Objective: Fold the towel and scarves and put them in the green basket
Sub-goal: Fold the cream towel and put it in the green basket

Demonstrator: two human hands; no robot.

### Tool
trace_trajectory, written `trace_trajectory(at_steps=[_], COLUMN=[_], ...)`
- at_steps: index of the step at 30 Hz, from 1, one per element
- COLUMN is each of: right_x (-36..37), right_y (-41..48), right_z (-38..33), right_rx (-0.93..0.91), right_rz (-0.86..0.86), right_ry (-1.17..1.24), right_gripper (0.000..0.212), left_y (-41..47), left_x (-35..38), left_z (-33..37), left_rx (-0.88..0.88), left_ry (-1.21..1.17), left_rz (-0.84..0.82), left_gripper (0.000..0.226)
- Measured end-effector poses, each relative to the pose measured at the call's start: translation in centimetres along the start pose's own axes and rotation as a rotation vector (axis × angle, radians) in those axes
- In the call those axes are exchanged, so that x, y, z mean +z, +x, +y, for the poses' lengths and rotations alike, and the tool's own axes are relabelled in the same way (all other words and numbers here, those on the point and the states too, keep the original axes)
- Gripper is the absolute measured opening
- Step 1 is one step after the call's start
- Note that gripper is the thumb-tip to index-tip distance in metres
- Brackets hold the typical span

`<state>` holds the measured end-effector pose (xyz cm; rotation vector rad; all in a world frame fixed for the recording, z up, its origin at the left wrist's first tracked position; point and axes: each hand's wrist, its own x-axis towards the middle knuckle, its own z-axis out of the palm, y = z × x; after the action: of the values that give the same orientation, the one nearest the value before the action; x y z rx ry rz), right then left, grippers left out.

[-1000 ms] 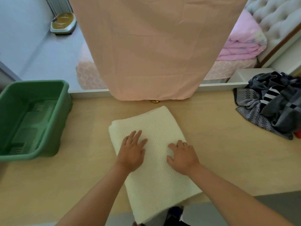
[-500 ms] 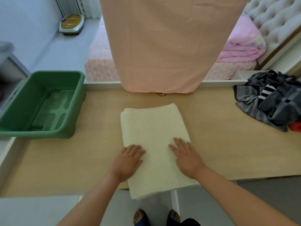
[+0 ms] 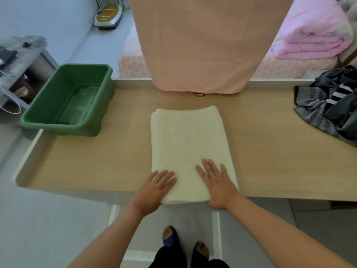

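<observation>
A cream waffle-weave towel (image 3: 187, 144) lies folded into a long rectangle in the middle of the wooden table (image 3: 96, 157), its near end at the table's front edge. My left hand (image 3: 154, 188) rests flat on the towel's near left corner. My right hand (image 3: 218, 180) lies flat with fingers spread on the near right part. A pile of dark grey and striped scarves (image 3: 332, 105) sits crumpled at the table's right end. The green basket (image 3: 65, 101) stands empty on the table's left end.
A peach cloth (image 3: 202, 45) hangs down over the table's far edge. Behind it are a bed with a pink quilt (image 3: 313, 37) and a scale (image 3: 108, 15) on the floor. A grey side stand (image 3: 17, 60) is to the left. My feet (image 3: 183, 244) show below the table.
Both hands have slid along the towel toward me, from its middle to its near end. The camera has tilted down and pulled back, so the table's front edge and my feet show.
</observation>
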<state>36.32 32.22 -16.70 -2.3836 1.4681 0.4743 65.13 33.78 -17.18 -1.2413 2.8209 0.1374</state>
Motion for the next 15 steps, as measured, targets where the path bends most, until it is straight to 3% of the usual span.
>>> trace_trajectory(at_steps=[2,6,9,15], right_x=[0.0,0.5,0.3,-8.1], right_y=[-0.5,-1.8,-2.1,-0.1], right_z=[0.0,0.1,0.3,3.4], right_rx=[-0.004,0.015,0.022,0.135], right_rz=[0.021,0.102,0.135,0.341], right_ry=[0.012,0.053,0.076,0.345], right_gripper=[0.127,0.123,0.117,0.055], left_y=[-0.1,0.5,2.1,5.6], left_x=[-0.6,-4.2,-6.7,-11.1], left_z=[0.2,1.0,0.9,-1.7], left_rx=[-0.009,-0.309,-0.458,-0.608], left_ry=[-0.146,-0.520,-0.626,-0.712], left_rz=[0.092,0.244,0.360,0.437], left_gripper=[0.081,0.049,0.039,0.031])
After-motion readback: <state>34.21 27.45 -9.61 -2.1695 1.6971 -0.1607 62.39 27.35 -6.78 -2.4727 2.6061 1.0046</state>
